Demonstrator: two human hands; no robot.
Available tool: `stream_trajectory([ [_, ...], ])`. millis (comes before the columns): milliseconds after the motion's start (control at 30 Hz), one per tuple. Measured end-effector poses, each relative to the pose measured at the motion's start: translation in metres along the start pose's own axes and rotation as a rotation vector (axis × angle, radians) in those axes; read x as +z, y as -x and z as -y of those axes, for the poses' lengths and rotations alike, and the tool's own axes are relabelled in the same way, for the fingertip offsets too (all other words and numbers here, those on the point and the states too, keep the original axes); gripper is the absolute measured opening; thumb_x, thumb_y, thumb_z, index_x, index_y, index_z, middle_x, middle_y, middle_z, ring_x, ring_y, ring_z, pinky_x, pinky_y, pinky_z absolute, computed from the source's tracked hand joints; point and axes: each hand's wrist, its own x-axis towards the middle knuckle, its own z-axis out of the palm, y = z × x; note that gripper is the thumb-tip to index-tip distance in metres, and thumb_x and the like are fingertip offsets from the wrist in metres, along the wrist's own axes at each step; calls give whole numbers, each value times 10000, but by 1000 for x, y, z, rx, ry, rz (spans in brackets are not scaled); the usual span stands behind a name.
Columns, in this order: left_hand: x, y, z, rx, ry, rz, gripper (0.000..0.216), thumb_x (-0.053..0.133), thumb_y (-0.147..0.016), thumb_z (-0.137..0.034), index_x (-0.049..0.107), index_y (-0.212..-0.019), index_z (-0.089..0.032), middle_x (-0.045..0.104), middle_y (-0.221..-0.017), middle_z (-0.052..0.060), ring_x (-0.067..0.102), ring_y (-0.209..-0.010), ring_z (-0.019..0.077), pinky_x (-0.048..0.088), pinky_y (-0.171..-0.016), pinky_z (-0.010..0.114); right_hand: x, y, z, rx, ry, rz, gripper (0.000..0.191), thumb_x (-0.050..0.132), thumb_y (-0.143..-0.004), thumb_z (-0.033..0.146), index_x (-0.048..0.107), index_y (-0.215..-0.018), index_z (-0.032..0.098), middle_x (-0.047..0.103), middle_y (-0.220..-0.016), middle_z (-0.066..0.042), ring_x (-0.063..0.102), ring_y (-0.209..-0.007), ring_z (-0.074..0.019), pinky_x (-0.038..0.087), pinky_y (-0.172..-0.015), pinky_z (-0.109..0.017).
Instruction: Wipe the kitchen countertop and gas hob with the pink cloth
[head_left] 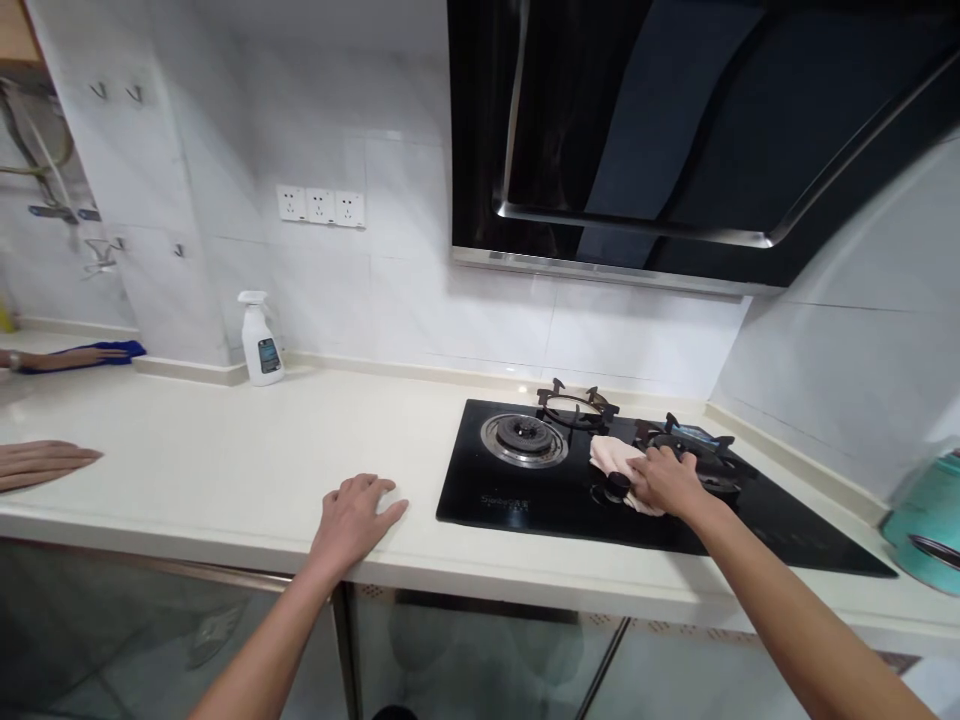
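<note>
Wiping at the desk's (225, 450) right end — right hand (664, 480) closed over a pink cloth (609, 452), pressing it to the black glass hob (750, 525) beside a knob (617, 485). Left hand (356, 515) lies flat, fingers spread, at the desk's front edge. The job looks mid-pass — a further stroke would call for steering round knob and burner (523, 438).

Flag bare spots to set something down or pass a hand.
Widest bare counter: between spray bottle and hob, behind the left hand. Also between left hand and another person's hand at the left edge. Crowded: the hob centre, where the right hand holds the cloth among burners; teal vessel occupies right end.
</note>
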Motion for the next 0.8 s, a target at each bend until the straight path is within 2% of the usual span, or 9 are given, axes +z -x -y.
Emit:
stream_trajectory([
  [133, -1, 0, 0, 2, -5, 3, 382, 549, -945, -491, 717, -1209, -272, 668, -1365, 109, 542, -1328, 313, 366, -1119, 499, -5, 16, 11, -80, 45, -35, 368, 575, -920, 276, 702, -1253, 183, 654, -1259, -199, 521, -1247, -370, 339, -1000, -520],
  [233, -1, 0, 0, -1, -3, 15, 372, 545, -949, -488, 719, -1207, -283, 667, -1369, 102, 542, -1328, 311, 360, -1130, 498, -4, 30, 21, -61, 61, -45, 326, 529, -960, 307, 720, -1157, 131, 678, -1201, -236, 586, -1168, -385, 352, -969, -518],
  [333, 0, 0, 1, -6, -5, 14, 371, 543, -953, -489, 722, -1206, -286, 667, -1375, 99, 541, -1343, 315, 367, -1132, 498, 0, 50, 24, -31, 63, -42, 351, 453, -1001, 326, 731, -1113, 144, 707, -1116, -236, 648, -1068, -375, 377, -919, -497],
  [400, 1, 0, 1, -5, -17, 8, 372, 542, -957, -485, 723, -1213, -283, 663, -1393, 102, 537, -1360, 319, 370, -1133, 503, 6, 70, 17, -43, 49, -42, 329, 448, -994, 306, 735, -1097, 183, 719, -1085, -208, 664, -1040, -350, 390, -893, -459],
  [500, 0, 1, 0, 0, -46, 12, 378, 534, -970, -470, 720, -1234, -273, 650, -1426, 111, 527, -1386, 317, 367, -1144, 502, 25, 104, -16, -100, -76, -41, 311, 461, -957, 315, 739, -1086, 264, 733, -1104, -150, 677, -1020, -321, 418, -863, -422],
  [600, -2, 2, -2, 5, -68, 26, 385, 522, -977, -458, 715, -1250, -266, 647, -1438, 119, 535, -1384, 318, 373, -1141, 496, 50, 137, -72, -81, -337, -32, 368, 463, -922, 415, 730, -1169, 364, 746, -1192, -86, 692, -1073, -308, 473, -865, -415],
  [700, -3, 1, -3, 13, -88, 29, 396, 511, -978, -456, 711, -1261, -263, 644, -1445, 125, 544, -1375, 324, 383, -1129, 495, 64, 156, -132, 116, -523, -91, 397, 471, -873, 547, 756, -1071, 354, 767, -1176, -84, 715, -1059, -313, 526, -872, -423],
  [800, -2, 0, -2, 15, -103, 40, 420, 494, -985, -460, 701, -1285, -250, 629, -1461, 140, 533, -1386, 332, 385, -1124, 508, 64, 156, -168, 304, -546, -230, 469, 427, -869, 630, 744, -998, 310, 774, -1130, -119, 724, -1039, -334, 544, -877, -443],
])
